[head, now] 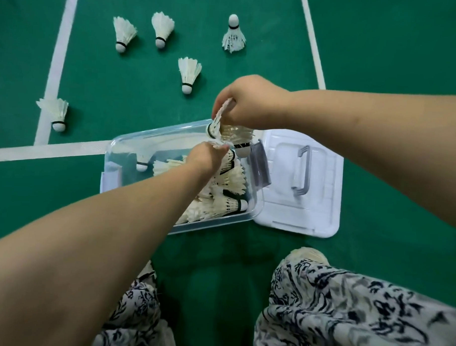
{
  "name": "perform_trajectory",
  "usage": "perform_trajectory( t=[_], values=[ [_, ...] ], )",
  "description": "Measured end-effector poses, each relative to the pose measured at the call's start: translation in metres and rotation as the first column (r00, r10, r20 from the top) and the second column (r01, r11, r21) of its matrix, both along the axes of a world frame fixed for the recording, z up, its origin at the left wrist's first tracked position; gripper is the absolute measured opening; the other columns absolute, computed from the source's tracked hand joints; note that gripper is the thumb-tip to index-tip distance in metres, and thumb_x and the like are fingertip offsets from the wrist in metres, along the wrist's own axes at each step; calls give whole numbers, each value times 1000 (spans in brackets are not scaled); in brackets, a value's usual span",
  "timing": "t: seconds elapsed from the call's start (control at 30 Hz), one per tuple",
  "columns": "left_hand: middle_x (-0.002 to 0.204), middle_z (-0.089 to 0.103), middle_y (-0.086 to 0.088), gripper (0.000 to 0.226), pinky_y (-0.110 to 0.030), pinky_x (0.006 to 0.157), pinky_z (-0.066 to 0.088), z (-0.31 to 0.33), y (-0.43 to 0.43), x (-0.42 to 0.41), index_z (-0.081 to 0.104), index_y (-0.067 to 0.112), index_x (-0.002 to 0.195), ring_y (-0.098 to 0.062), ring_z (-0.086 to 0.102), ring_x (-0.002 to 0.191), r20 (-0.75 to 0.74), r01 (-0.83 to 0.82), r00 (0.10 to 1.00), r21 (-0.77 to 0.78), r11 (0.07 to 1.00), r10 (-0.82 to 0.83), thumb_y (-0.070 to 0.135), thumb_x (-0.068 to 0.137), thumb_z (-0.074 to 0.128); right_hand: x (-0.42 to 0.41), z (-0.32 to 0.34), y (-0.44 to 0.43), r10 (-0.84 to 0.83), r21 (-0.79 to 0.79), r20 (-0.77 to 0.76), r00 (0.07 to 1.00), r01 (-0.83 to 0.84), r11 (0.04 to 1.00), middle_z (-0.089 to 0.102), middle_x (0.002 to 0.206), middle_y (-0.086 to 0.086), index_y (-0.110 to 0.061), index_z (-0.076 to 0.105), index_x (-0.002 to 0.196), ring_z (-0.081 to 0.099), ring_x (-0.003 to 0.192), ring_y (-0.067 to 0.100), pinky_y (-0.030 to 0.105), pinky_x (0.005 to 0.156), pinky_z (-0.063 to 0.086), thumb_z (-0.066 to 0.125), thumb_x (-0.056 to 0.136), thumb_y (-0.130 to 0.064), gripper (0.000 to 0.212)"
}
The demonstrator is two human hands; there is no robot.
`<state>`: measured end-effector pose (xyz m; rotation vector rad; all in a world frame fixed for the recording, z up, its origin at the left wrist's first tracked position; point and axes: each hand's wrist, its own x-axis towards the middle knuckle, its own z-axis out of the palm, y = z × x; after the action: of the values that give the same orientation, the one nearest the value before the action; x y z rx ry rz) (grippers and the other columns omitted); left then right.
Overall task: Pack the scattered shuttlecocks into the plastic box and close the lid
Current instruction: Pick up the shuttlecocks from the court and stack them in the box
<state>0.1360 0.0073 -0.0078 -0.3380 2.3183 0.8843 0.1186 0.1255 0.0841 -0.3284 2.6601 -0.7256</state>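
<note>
A clear plastic box (113, 152) sits on the green court floor with several white shuttlecocks (220, 198) piled inside. My right hand (247, 103) hovers over the box's far rim, shut on two shuttlecocks (233, 136) that hang from it. My left hand (206, 157) reaches into the box, its fingers closed on feathers of a shuttlecock there. Several loose shuttlecocks lie on the floor beyond the box: one (186, 74) closest, two (124, 33) at the far left, one (233, 34) standing on its feathers, one (55, 113) on the white line.
The white lid (323, 182) with its grey handle (301, 170) lies flat on the floor to the right of the box. White court lines (50, 149) cross the green floor. My knees in patterned trousers (346, 308) fill the bottom.
</note>
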Motion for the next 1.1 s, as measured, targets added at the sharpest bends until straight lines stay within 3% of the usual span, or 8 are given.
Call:
perform_trajectory(
  t=[0.1, 0.23, 0.37, 0.53, 0.6, 0.67, 0.93, 1.1],
  values=[
    [116, 62, -23, 49, -39, 90, 46, 4, -6, -4, 61, 0, 112, -38, 57, 110, -51, 10, 999, -109, 994, -15, 41, 96, 42, -1, 0, 1, -5, 10, -8, 1000, 5, 1000, 70, 106, 8, -14, 71, 106, 61, 101, 25, 27, 81, 47, 52, 85, -14, 28],
    [111, 65, -19, 42, -40, 93, 48, 13, -27, -5, 63, 3, 105, -35, 58, 105, -151, -119, 981, 4, 993, 118, 36, 98, 37, -3, 1, -2, -3, 43, 13, 1000, 3, 999, 69, 106, 12, -10, 69, 106, 60, 102, 29, 34, 86, 50, 53, 85, -14, 27],
    [96, 63, -4, 26, -30, 71, 42, 33, -33, 5, 55, 17, 116, -22, 57, 86, -419, -70, 901, 122, 990, 115, 22, 92, 49, -6, 3, -11, 40, 148, 27, 999, -43, 988, 67, 108, 16, -7, 67, 108, 58, 102, 32, 33, 82, 47, 53, 88, -19, 27],
    [123, 45, -12, 57, -32, 91, 44, 51, -26, 22, 43, 21, 126, -24, 46, 107, -781, 228, 590, -81, 970, -204, -1, 75, 56, -5, 7, -23, 101, 421, 1, 995, -92, 902, 53, 68, 10, -5, 53, 67, 44, 61, 26, 29, 52, 33, 57, 88, -28, 31],
    [126, 42, -12, 57, -38, 88, 45, 48, -32, 22, 45, 21, 116, -26, 43, 107, -849, 285, 356, -298, 911, -390, -5, 66, 58, -4, 6, -24, 111, 481, -4, 994, -96, 872, 40, 60, 6, -10, 37, 57, 42, 64, 28, 26, 46, 26, 51, 92, -26, 41],
    [125, 44, -11, 47, -41, 80, 46, 47, -43, 21, 53, 18, 104, -31, 48, 105, -814, 296, 282, -430, 853, -508, -1, 63, 65, -5, 5, -23, 112, 497, 2, 994, -98, 862, 42, 64, 6, -12, 34, 57, 44, 75, 28, 24, 46, 24, 47, 95, -29, 43],
    [97, 64, -15, 12, -37, 70, 41, 54, -71, 13, 70, 8, 71, -34, 52, 94, -755, 240, 323, -518, 821, -570, 20, 69, 72, -2, 3, -39, 101, 403, 6, 995, -95, 910, 36, 64, 2, -13, 42, 75, 44, 73, 26, 23, 46, 26, 47, 95, -37, 31],
    [91, 54, -11, 20, -19, 67, 24, 44, -72, 14, 67, 2, 87, -18, 48, 83, -705, 101, 676, -201, 974, -215, 21, 85, 64, -1, 3, -33, 16, 280, -76, 997, 6, 960, 37, 61, 6, -11, 35, 56, 40, 79, 27, 33, 53, 26, 35, 95, -55, 59]
  ],
)
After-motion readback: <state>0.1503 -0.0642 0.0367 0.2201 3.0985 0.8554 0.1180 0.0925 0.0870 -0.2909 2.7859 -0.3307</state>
